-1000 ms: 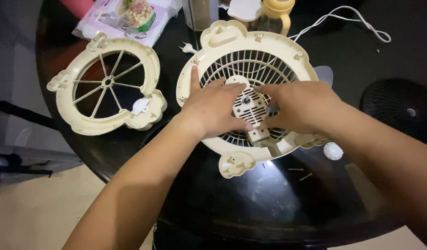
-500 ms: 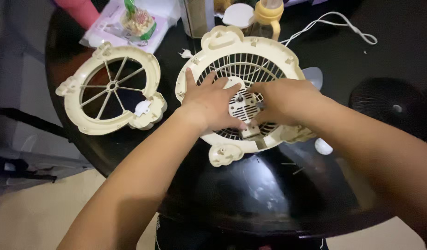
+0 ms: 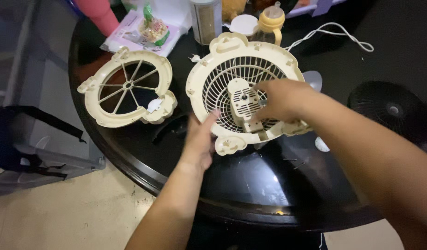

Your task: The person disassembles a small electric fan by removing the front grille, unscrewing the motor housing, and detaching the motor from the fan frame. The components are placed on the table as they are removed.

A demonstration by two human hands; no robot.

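The cream rear fan guard (image 3: pixel 245 88) lies flat on the round black desk (image 3: pixel 250 185), with its vented motor housing (image 3: pixel 243 105) at the centre. The right hand (image 3: pixel 280 99) is laid over the grille just right of the housing; its grip is closed on the housing's right edge, fingertips pressed to the plastic. The left hand (image 3: pixel 200 139) is held open, palm up and slightly blurred, at the guard's near-left rim; whether it touches the rim cannot be told.

The guard is judged light and stiff, yet its thin ribs look easily snapped. It is best taken by the thick outer rim or by the solid housing, never by the ribs. Its smooth plastic may slide on the glossy desk.

Left of the open grip, the front frame (image 3: pixel 130 90) with 8 spokes lies well apart. Right of the closed grip, a dark round grille (image 3: pixel 389 109) rests on the desk, and a white cord (image 3: pixel 334 32) trails beyond.

Compared with 0.5 s ago, the left hand has been lifted off the grille and drawn back to the rim; the right hand has stayed at the housing.
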